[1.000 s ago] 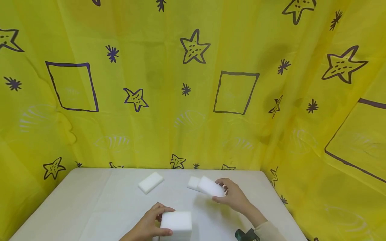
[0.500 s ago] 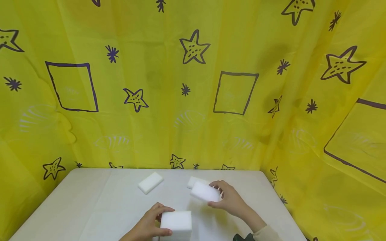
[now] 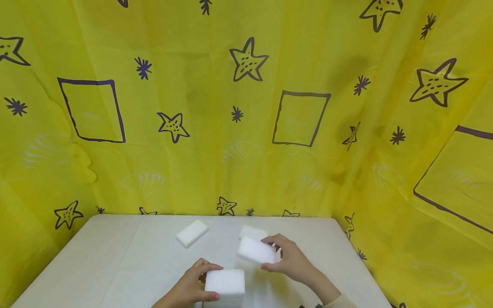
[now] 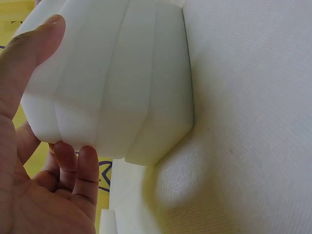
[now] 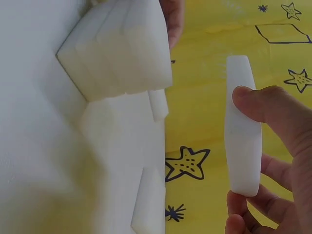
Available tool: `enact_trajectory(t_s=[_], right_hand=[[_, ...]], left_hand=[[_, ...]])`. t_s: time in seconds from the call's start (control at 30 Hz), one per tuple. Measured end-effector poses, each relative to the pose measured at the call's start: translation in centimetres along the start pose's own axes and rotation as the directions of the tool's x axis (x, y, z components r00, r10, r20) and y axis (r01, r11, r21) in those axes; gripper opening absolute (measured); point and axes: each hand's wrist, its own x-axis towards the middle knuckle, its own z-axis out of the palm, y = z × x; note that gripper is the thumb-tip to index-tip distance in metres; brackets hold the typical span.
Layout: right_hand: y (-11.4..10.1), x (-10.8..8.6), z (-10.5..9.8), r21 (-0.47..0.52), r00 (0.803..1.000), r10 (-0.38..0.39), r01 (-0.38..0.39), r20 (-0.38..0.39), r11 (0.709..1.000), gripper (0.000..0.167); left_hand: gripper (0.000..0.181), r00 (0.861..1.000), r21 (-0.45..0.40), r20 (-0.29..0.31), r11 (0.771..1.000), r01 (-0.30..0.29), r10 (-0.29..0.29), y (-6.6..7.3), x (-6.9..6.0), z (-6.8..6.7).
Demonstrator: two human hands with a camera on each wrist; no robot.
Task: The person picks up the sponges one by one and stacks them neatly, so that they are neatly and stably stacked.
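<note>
Several white foam sponge blocks stand in a flat stack near the front of the table. My left hand grips the stack from its left side, thumb in front and fingers behind. The layers show in the left wrist view, stacked block against block, with slightly uneven edges. Held above the table, up and to the right of the stack, is a single white sponge block. My right hand pinches it by its ends, thumb on one side and fingers on the other. It is apart from the stack.
Two more white sponge blocks lie flat farther back: one sponge left of centre, another sponge partly behind the held one. The pale table reaches a yellow curtain printed with stars, which surrounds it at the back and sides.
My right hand has carried its sponge block leftward and toward me, closer to the stack, uncovering more of the sponge behind. The left hand and the stack stay in place.
</note>
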Motion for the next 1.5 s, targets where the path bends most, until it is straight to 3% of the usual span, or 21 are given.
enact_trajectory(t_s=[0.2,0.6,1.07,1.5], right_hand=[[-0.7,-0.2,0.2,0.019,0.999,-0.028,0.027,0.018,0.999,0.052],[-1.8,-0.3,1.0,0.028,0.996,-0.082,0.081,0.042,0.996,0.052],[-2.7,-0.3,2.0,0.049,0.991,-0.097,0.092,0.093,0.994,0.055],[-3.3,-0.4,3.3,0.108,0.989,-0.093,0.081,0.115,0.991,0.054]], left_hand=[[0.056,1.0,0.004,-0.007,1.0,-0.026,0.026,-0.1,0.0,0.0],[0.056,1.0,0.005,-0.012,1.0,-0.009,0.009,0.0,0.0,0.0],[0.06,0.993,0.026,-0.037,0.994,-0.109,0.11,-0.2,-0.2,0.0],[0.061,0.998,0.026,-0.019,0.998,-0.058,0.058,-0.4,-0.1,0.1]])
